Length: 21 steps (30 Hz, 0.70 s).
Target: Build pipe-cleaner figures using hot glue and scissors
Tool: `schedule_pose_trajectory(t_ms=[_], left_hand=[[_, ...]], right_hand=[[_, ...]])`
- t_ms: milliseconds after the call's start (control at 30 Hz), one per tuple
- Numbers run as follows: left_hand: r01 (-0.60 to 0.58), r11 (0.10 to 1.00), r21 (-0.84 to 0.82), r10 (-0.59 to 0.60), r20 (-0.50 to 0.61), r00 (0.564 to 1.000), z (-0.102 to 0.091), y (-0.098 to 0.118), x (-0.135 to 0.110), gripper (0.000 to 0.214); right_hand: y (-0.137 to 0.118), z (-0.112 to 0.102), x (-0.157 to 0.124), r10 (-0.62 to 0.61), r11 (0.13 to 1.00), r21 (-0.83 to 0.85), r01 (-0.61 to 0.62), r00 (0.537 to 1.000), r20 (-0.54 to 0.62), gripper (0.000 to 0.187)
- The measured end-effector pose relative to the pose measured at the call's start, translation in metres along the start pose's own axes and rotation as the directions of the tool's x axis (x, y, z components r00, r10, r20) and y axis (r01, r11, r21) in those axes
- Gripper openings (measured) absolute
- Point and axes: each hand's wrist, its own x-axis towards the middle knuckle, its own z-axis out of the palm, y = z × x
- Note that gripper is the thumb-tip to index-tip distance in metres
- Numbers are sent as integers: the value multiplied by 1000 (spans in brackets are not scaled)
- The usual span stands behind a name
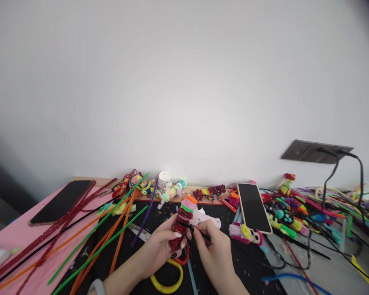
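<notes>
My left hand (155, 250) is closed around a small figure (185, 214) wound from pipe cleaners, with an orange top, pink and green bands and a glittery dark red lower part. Close against it, my right hand (214, 250) pinches a thin black strand (205, 236), which looks like a pipe cleaner; a black band crosses the figure by those fingertips. Beneath my left hand lie scissors with a yellow handle (167, 290) and a red one, their blades (140, 233) pointing left. Behind the figure is a pale pink piece (207, 220), partly hidden.
Loose red, orange and green pipe cleaners (123, 223) spread over the left side beside a dark phone (61, 203). A light-framed phone (253, 209) leans at right, near a pile of colourful pieces (287, 215). Cables run from a wall socket (316, 151). A white cup-like roll (165, 180) stands behind.
</notes>
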Motion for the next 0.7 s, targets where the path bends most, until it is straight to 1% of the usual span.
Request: schedule_pose_trajectory(t_ms=[333, 567, 700], left_hand=[[54, 995, -86, -51, 31, 998, 2, 5, -4, 24], [96, 987, -128, -93, 27, 995, 2, 8, -4, 22], [98, 985, -144, -94, 34, 995, 3, 9, -5, 20]], right_hand=[[-3, -1, 0, -21, 998, -52, 20, 1000, -23, 20], [-1, -1, 2, -7, 997, -72, 6, 1000, -12, 19], [0, -2, 1, -7, 997, -79, 6, 1000, -9, 19]])
